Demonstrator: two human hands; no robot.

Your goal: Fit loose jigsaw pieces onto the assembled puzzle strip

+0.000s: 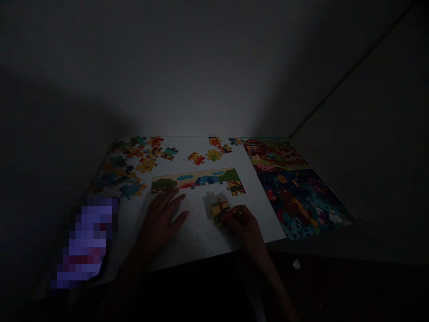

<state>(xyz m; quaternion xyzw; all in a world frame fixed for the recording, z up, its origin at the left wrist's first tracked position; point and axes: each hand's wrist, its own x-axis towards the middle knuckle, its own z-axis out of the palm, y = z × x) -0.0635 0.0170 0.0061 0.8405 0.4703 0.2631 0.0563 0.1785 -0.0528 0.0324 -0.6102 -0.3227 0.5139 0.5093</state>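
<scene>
Between the thumb and fingers of my right hand (244, 223) is a jigsaw piece (219, 209) with a brown branch on green and yellow. It is held slightly above the white table (201, 241), casting a shadow to its left. Beyond it lies a partly joined puzzle strip (197, 180) showing green bushes, blue clouds and a blue shape, with a striped piece at its right end hanging lower. My left hand (163, 214) rests with fingers spread, its fingertips at the lower left edge of the strip.
Loose jigsaw pieces (134, 163) are heaped at the table's left. Several more pieces (213, 154) lie behind the strip. Two joined pictures, a farm scene (275, 154) and a dark blue scene (298, 201), cover the right side. A lit, pixelated screen (87, 243) is at front left. A wall (201, 80) stands behind.
</scene>
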